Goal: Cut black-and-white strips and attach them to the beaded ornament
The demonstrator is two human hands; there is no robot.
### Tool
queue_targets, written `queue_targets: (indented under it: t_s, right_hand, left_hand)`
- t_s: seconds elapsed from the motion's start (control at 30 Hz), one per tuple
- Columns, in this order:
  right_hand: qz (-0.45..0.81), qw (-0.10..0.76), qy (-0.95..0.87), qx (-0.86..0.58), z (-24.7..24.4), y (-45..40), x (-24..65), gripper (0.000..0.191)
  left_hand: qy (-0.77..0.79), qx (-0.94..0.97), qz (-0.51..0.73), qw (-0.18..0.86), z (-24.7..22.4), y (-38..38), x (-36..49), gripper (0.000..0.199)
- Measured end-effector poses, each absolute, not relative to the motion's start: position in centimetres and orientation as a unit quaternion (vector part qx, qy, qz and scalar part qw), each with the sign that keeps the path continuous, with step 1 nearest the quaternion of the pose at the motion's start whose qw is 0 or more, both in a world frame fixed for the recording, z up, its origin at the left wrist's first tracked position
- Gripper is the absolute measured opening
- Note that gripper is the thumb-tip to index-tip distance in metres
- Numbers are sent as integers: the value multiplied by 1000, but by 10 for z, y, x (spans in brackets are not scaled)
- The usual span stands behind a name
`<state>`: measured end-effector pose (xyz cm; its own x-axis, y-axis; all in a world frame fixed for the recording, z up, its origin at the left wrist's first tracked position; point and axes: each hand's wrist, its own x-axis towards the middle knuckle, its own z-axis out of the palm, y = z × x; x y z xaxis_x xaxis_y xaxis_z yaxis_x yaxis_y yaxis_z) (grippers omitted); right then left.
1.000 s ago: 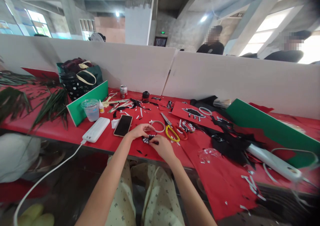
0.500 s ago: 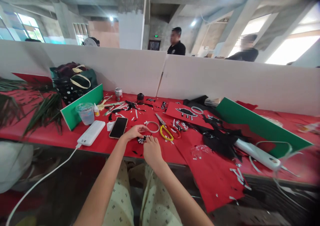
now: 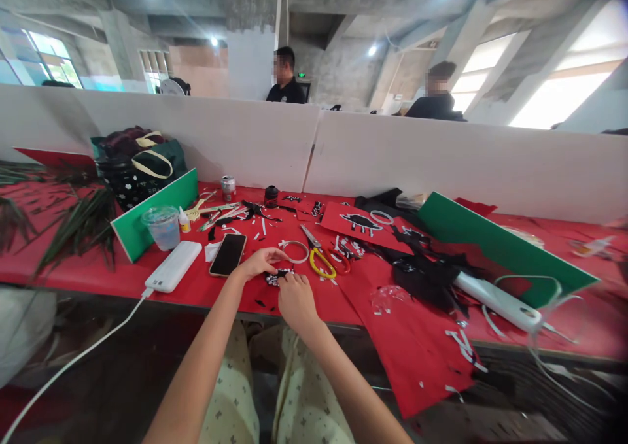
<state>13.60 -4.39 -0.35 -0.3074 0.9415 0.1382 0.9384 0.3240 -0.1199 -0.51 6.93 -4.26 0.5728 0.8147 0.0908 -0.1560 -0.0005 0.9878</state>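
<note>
Both hands meet over a small black-and-white patterned scrap near the table's front edge.

The scrap [image 3: 277, 276] lies flat between them: left hand [image 3: 259, 261] just far-left with fingers curled loosely onto it, right hand [image 3: 296, 300] just near-right, fingertips on it; whether either pinches it I cannot tell. Phone [image 3: 228, 254] sits left, yellow-handled scissors [image 3: 321, 263] right, and the red table edge [image 3: 196, 300] is close behind.

My hands meet at frame centre on the table [image 3: 98, 271]; phone [image 3: 227, 254] and power bank [image 3: 173, 266] left, scissors [image 3: 318, 256] right.
</note>
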Motion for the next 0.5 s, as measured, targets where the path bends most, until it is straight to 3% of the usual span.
queue_targets:
  t_s: [0.27, 0.4, 0.5]
  right_hand:
    - [25, 168, -801, -574, -18, -46, 139, 33]
    - [171, 318, -779, -512, -40, -37, 161, 47]
    - [272, 448, -710, -470, -50, -24, 189, 39]
  left_hand:
    - [282, 601, 370, 650, -41, 68, -6, 49]
    - [286, 603, 373, 645, -40, 67, -5, 47]
    - [293, 600, 369, 647, -40, 66, -4, 48]
